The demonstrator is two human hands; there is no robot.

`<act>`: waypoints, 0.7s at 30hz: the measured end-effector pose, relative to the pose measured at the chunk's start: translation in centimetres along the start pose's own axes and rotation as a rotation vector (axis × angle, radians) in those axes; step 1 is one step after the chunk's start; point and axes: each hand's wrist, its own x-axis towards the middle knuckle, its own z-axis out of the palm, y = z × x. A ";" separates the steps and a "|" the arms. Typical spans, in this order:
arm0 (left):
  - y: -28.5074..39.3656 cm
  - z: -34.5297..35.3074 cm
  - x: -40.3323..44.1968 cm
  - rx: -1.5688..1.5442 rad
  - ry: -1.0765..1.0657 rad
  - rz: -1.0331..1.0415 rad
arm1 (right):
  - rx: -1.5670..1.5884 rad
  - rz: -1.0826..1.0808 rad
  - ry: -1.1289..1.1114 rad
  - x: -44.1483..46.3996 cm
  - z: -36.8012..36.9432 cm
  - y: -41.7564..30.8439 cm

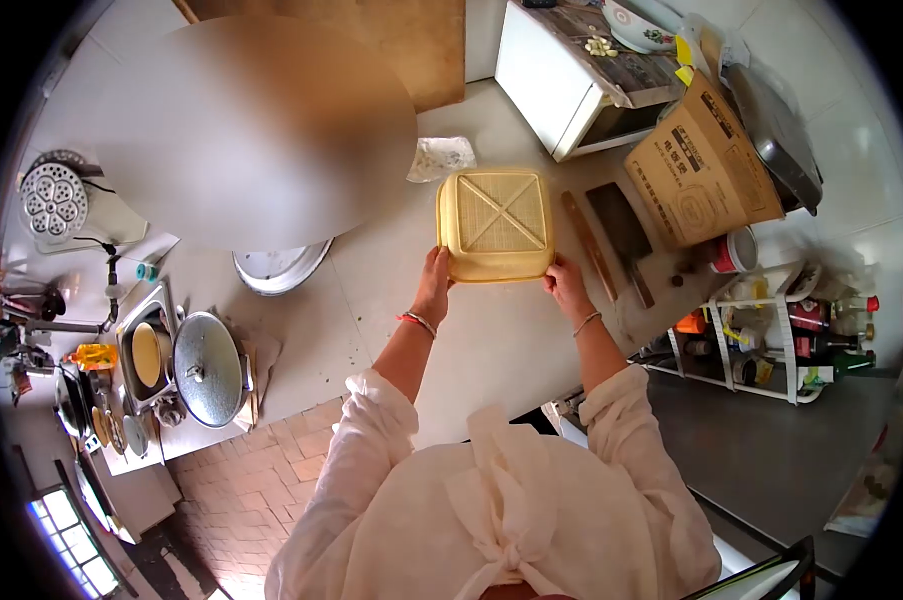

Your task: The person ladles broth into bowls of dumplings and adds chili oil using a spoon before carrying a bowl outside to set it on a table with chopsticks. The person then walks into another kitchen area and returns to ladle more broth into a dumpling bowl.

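Observation:
A square yellow plastic basket with a woven pattern and a raised X across its flat face is held over the pale counter. My left hand grips its near left corner, fingers closed on the rim. On the near right corner, my right hand is also closed on the edge. Whether anything lies beneath the basket is hidden. To its right are a long brown wooden stick and a dark-bladed cleaver. A crumpled clear plastic bag lies just beyond its left side.
A white microwave and a cardboard box stand at the back right. Bottles fill a white rack on the right. Leftward are a metal basin, a lidded pan and a sink. A large blur covers the upper left.

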 end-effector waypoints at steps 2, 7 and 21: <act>0.1 0.6 0.2 0.016 0.034 -0.026 | 0.017 0.036 0.006 0.7 -0.1 0.0; -1.6 1.5 1.8 0.061 0.218 -0.025 | -0.157 0.021 0.029 1.1 -0.2 -1.3; -6.1 2.9 -5.6 0.394 0.409 0.167 | -0.759 -0.758 0.194 -3.1 -1.9 -2.0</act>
